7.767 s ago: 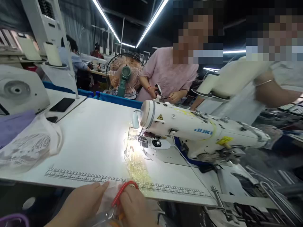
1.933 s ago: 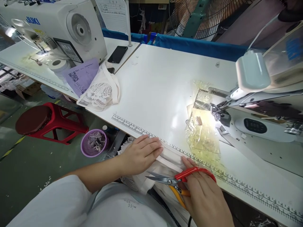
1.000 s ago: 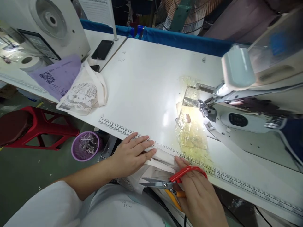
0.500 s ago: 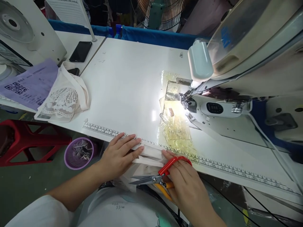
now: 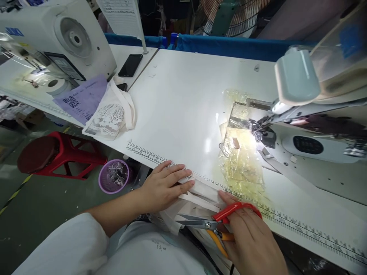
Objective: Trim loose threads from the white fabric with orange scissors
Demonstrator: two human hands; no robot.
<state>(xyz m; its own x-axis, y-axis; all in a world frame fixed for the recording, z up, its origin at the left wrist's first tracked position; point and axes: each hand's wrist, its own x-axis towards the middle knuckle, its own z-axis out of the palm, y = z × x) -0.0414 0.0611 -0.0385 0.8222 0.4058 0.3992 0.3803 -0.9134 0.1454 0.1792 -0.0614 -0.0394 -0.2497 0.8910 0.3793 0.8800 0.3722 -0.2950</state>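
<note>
My left hand (image 5: 163,185) lies flat, fingers stretched out, pressing white fabric (image 5: 200,196) against the near edge of the white sewing table (image 5: 183,95), beside the printed ruler strip (image 5: 149,154). My right hand (image 5: 252,238) grips red-and-orange handled scissors (image 5: 212,223); their blades point left over the fabric, and its fingertips rest on the cloth. The white sewing machine (image 5: 315,88) stands at the right, its lamp lighting the needle area (image 5: 258,131) and yellowed tape on the tabletop.
A lace piece in a clear bag (image 5: 110,116) and a purple sheet (image 5: 83,99) lie at the table's left end, with a black phone (image 5: 130,65) behind. Another sewing machine (image 5: 57,42) stands far left. Below are a red stool (image 5: 48,152) and a purple bowl (image 5: 114,175).
The view swung back left and the scene shifted right in frame. Both hands keep the same hold on fabric and scissors at the table edge.
</note>
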